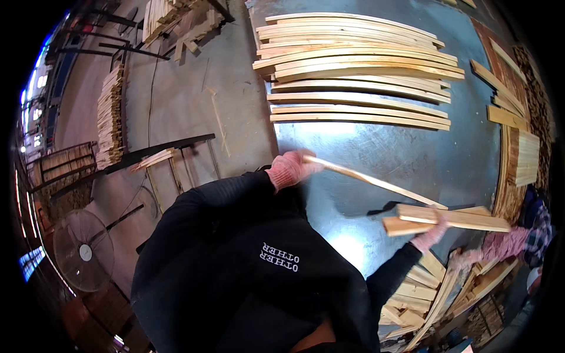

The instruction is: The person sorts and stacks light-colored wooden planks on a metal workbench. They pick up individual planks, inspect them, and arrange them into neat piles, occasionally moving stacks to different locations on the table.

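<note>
- Long stick (376, 182): located at the centre right of the frame, over the tabletop (388, 147), below the row of sticks (362, 67).
- Long axis: slants from the left hand (296, 169), near the centre of the frame, down and rightward to a far end just above the short boards (474, 220).
- Left hand: gloved, slightly blurred, grasping the stick at its upper-left end.
- Right hand: gloved, grasping two short boards, crossed one over the other, at the right of the frame (431, 231). Contact between its fingers and the stick's far end cannot be determined.
- Governing relation (judgement): angle of the stick to the row. Row members run roughly level across the upper right of the frame; the stick is tilted against them.
- Nearer hand: the left, just below the row's left end. The right hand is well apart from the row and nearer the loose boards (415, 292) at lower right, where a co-worker's hand (468, 259) is also present.
</note>
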A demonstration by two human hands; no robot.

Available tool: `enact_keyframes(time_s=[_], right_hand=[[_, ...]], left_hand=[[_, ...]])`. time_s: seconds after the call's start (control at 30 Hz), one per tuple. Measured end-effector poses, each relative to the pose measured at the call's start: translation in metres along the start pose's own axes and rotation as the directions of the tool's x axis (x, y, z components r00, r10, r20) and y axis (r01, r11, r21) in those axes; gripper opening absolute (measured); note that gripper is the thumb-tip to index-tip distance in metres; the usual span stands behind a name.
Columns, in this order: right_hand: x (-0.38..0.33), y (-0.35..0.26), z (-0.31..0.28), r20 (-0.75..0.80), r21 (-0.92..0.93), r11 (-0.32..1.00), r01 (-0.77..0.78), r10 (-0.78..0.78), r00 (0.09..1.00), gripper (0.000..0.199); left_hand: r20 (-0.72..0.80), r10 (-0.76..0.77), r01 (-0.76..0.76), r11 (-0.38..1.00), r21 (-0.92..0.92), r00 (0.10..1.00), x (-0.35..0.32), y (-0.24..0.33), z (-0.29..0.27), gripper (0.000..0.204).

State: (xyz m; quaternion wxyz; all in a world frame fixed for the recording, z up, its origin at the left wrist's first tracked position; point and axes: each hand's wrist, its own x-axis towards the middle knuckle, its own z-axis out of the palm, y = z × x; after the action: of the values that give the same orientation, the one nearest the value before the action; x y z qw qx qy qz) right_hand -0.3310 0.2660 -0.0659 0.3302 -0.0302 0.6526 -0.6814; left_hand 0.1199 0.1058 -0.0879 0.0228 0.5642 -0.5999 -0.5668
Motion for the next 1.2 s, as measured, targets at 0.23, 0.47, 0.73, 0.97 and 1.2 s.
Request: enact_keyframes(time_s=[0.23, 0.47, 0.73, 0.97, 1.2], right_hand=[[-0.159, 0.091, 0.111, -0.361, -0.241, 0.968, -0.068, -0.025, 0.932, 0.085], [-0.164, 0.067, 0.131, -0.405, -0.587, 0.709, -0.391, 0.161, 0.900, 0.092], [-0.166, 0.098, 0.103, -0.363, -0.235, 0.952, -0.196, 0.102, 0.926, 0.062], [-0.165, 0.110, 0.078, -0.370, -0.080, 0.982, -0.173, 0.132, 0.920, 0.062], [-0.173, 0.101, 0.036, -0.342, -0.188, 0.964, -0.187, 0.114, 0.933, 0.071]], left_hand=[[0.392, 0.051, -0.308, 0.715, 0.628, 0.918, -0.018, 0.048, 0.021, 0.049], [0.440, 0.469, -0.642, 0.602, 0.474, 0.765, -0.022, 0.051, 0.000, 0.020], [-0.038, 0.288, -0.136, 0.560, 0.817, 0.957, 0.053, 0.075, -0.136, 0.039], [0.280, 0.390, -0.397, 0.264, 0.879, 0.877, 0.049, 0.077, -0.101, 0.070], [0.180, 0.449, -0.415, 0.504, 0.758, 0.875, 0.025, 0.087, -0.104, 0.081]])
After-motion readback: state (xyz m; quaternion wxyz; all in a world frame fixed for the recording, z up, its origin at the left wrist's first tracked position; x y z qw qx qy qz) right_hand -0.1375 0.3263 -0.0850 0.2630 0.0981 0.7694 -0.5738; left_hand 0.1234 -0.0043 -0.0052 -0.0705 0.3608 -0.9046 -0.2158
